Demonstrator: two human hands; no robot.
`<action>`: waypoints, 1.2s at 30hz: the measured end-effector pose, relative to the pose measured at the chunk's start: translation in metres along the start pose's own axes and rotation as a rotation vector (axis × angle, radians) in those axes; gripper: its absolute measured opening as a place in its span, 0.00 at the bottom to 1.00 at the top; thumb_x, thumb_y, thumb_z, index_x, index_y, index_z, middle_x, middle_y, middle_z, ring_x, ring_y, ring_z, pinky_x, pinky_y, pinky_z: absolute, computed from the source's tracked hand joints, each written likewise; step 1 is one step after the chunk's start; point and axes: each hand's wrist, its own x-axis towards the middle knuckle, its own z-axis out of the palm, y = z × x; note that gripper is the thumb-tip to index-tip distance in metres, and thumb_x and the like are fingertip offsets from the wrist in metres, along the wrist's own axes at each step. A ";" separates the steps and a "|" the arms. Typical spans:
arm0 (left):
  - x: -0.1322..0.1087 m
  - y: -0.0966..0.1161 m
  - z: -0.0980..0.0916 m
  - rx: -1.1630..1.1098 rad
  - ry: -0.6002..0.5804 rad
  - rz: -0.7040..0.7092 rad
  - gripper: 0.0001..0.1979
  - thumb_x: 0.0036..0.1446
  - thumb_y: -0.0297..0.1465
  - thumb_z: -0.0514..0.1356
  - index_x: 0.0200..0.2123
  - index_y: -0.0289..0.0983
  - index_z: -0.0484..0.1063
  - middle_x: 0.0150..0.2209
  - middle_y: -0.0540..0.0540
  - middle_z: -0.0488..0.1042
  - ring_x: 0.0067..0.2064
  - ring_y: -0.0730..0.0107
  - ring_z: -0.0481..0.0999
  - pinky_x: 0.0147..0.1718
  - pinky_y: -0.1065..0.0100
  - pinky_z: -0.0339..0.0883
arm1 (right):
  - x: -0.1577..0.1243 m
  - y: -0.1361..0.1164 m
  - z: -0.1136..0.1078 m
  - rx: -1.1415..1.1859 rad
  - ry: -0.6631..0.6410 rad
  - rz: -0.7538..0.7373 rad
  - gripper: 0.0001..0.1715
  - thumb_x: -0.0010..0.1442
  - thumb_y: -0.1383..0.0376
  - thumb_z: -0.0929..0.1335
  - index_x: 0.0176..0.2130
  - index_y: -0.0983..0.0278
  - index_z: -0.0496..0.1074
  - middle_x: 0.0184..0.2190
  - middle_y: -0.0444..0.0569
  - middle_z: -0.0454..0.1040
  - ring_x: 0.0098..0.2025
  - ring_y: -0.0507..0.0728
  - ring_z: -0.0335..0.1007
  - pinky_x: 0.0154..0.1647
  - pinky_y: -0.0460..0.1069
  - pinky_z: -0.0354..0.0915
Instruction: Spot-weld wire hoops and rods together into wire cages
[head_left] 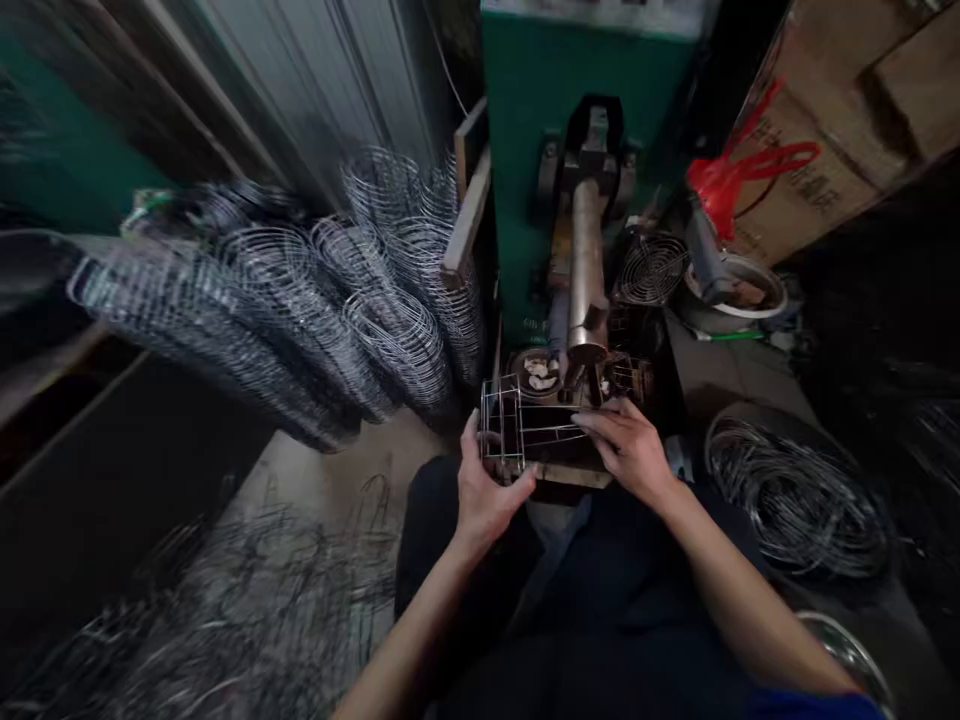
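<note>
A small wire-frame cage [517,428] rests on the work platform just below the brass electrode arm [586,270] of a green welding machine [570,90]. My left hand [486,490] grips the cage's left side from below. My right hand [628,446] lies on its right part, fingers pressing on the wires. Both hands sit over my lap in dark trousers.
Long stacks of round wire grilles [300,300] lean at the left. Loose wire pieces [225,610] cover the floor at lower left. A coil of wire rings [795,490] lies at right. A small round grille [651,268], a white bowl [739,290] and a red bag [724,180] stand behind.
</note>
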 end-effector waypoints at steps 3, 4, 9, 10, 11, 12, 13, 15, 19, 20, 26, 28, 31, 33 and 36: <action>0.003 0.005 0.000 0.004 0.010 0.011 0.50 0.47 0.36 0.70 0.69 0.45 0.47 0.46 0.48 0.69 0.27 0.80 0.69 0.28 0.73 0.71 | 0.004 0.004 0.001 0.004 0.001 0.005 0.23 0.65 0.77 0.66 0.56 0.59 0.73 0.42 0.49 0.79 0.44 0.62 0.69 0.45 0.56 0.69; 0.004 0.005 -0.001 0.003 0.013 0.015 0.50 0.47 0.36 0.70 0.69 0.45 0.47 0.46 0.48 0.69 0.27 0.80 0.69 0.27 0.73 0.71 | 0.005 0.005 0.001 0.006 0.000 0.005 0.23 0.66 0.76 0.66 0.56 0.58 0.73 0.42 0.49 0.79 0.44 0.62 0.69 0.45 0.56 0.70; 0.012 -0.002 -0.001 -0.011 0.023 0.032 0.50 0.47 0.36 0.70 0.69 0.45 0.47 0.46 0.49 0.67 0.24 0.83 0.65 0.23 0.74 0.68 | 0.015 0.008 0.003 0.026 -0.010 0.004 0.20 0.67 0.74 0.66 0.55 0.57 0.74 0.40 0.49 0.78 0.44 0.62 0.68 0.45 0.56 0.69; 0.014 -0.003 -0.001 -0.010 0.025 0.032 0.50 0.47 0.35 0.70 0.69 0.45 0.47 0.45 0.49 0.67 0.23 0.83 0.65 0.23 0.74 0.67 | 0.017 0.008 0.003 0.032 -0.008 0.003 0.20 0.67 0.73 0.66 0.55 0.57 0.74 0.39 0.49 0.78 0.44 0.62 0.68 0.45 0.56 0.69; 0.015 -0.004 -0.001 -0.011 0.027 0.030 0.50 0.47 0.35 0.70 0.69 0.45 0.47 0.45 0.48 0.67 0.23 0.83 0.64 0.22 0.74 0.67 | 0.019 0.008 0.004 0.038 -0.005 0.002 0.20 0.68 0.73 0.66 0.55 0.57 0.74 0.39 0.49 0.78 0.43 0.62 0.68 0.45 0.56 0.69; 0.016 -0.005 -0.001 -0.012 0.030 0.029 0.50 0.47 0.35 0.70 0.69 0.44 0.47 0.45 0.48 0.67 0.23 0.83 0.64 0.22 0.74 0.67 | 0.021 0.008 0.005 0.043 -0.001 0.000 0.19 0.68 0.73 0.66 0.54 0.57 0.75 0.39 0.49 0.78 0.43 0.62 0.68 0.45 0.56 0.69; 0.017 -0.005 -0.001 -0.015 0.031 0.029 0.50 0.47 0.35 0.70 0.69 0.44 0.47 0.45 0.48 0.68 0.23 0.83 0.63 0.22 0.74 0.66 | 0.022 0.008 0.006 0.048 0.000 -0.001 0.19 0.68 0.73 0.66 0.54 0.58 0.75 0.39 0.49 0.78 0.43 0.62 0.68 0.44 0.56 0.69; 0.019 -0.007 -0.002 -0.022 0.033 0.028 0.50 0.48 0.35 0.70 0.69 0.44 0.47 0.45 0.48 0.68 0.23 0.83 0.63 0.22 0.74 0.66 | 0.025 0.009 0.007 0.057 0.002 0.000 0.18 0.68 0.72 0.66 0.54 0.58 0.75 0.38 0.50 0.77 0.43 0.62 0.68 0.43 0.56 0.69; 0.023 -0.011 -0.001 -0.027 0.032 0.040 0.50 0.48 0.35 0.70 0.69 0.45 0.47 0.45 0.48 0.67 0.24 0.83 0.64 0.23 0.74 0.66 | 0.029 0.010 0.009 0.068 0.011 -0.001 0.17 0.69 0.71 0.65 0.53 0.58 0.76 0.37 0.50 0.77 0.41 0.61 0.68 0.42 0.56 0.70; 0.024 -0.011 -0.001 -0.022 0.034 0.046 0.50 0.48 0.35 0.70 0.68 0.45 0.47 0.44 0.49 0.67 0.25 0.82 0.64 0.23 0.74 0.66 | 0.029 0.010 0.009 0.069 0.018 -0.002 0.17 0.69 0.71 0.65 0.53 0.58 0.76 0.37 0.50 0.77 0.41 0.61 0.68 0.42 0.56 0.70; 0.027 -0.008 0.000 0.046 0.063 0.082 0.49 0.48 0.34 0.69 0.68 0.45 0.46 0.44 0.49 0.67 0.23 0.83 0.64 0.23 0.75 0.66 | 0.028 0.012 0.014 0.089 0.054 0.026 0.14 0.70 0.70 0.66 0.51 0.58 0.75 0.39 0.49 0.78 0.42 0.61 0.68 0.42 0.56 0.70; 0.026 -0.007 0.000 0.045 0.069 0.088 0.49 0.48 0.34 0.69 0.69 0.45 0.46 0.45 0.49 0.67 0.23 0.84 0.64 0.22 0.74 0.66 | 0.025 0.013 0.013 0.047 0.084 0.052 0.10 0.70 0.68 0.66 0.48 0.59 0.75 0.40 0.49 0.78 0.42 0.61 0.69 0.44 0.56 0.69; 0.026 -0.007 -0.001 0.037 0.049 0.081 0.49 0.48 0.35 0.69 0.69 0.45 0.46 0.43 0.50 0.67 0.23 0.83 0.64 0.22 0.74 0.66 | 0.020 0.016 0.008 -0.033 0.095 0.103 0.05 0.69 0.66 0.67 0.43 0.60 0.74 0.38 0.49 0.77 0.40 0.61 0.68 0.44 0.57 0.66; 0.029 -0.008 -0.003 0.037 0.029 0.069 0.49 0.48 0.35 0.69 0.69 0.45 0.46 0.43 0.50 0.67 0.23 0.82 0.64 0.23 0.74 0.66 | 0.020 0.018 0.005 -0.024 0.072 0.122 0.05 0.69 0.67 0.66 0.40 0.61 0.73 0.36 0.49 0.75 0.39 0.61 0.67 0.43 0.56 0.64; 0.036 -0.009 -0.007 0.035 0.004 0.053 0.50 0.48 0.36 0.70 0.69 0.43 0.47 0.43 0.49 0.67 0.24 0.81 0.64 0.23 0.73 0.66 | 0.025 0.020 0.002 0.012 0.025 0.134 0.06 0.69 0.68 0.65 0.39 0.61 0.70 0.35 0.49 0.74 0.39 0.61 0.65 0.43 0.56 0.63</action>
